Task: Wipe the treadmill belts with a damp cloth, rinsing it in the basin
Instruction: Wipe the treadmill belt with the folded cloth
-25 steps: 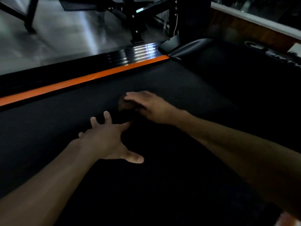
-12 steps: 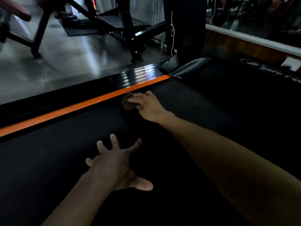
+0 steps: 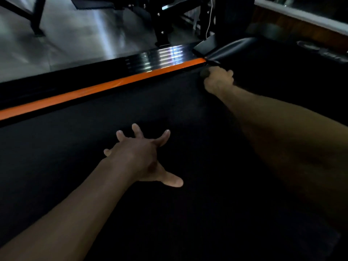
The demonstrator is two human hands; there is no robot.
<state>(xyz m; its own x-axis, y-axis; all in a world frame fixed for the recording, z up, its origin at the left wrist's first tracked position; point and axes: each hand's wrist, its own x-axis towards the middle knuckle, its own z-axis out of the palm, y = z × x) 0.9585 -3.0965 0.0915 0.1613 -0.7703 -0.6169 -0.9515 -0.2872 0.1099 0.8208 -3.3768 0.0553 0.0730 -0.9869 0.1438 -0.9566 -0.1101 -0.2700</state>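
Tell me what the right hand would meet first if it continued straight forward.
Probably the glossy black motor cover just beyond the right hand and its cloth; depth is unclear.

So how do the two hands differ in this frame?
The left hand lies flat with fingers spread on the black treadmill belt; the right hand is curled on a dark bunched cloth. The left is near, the right stretched far by the orange side stripe. Both touch the belt.
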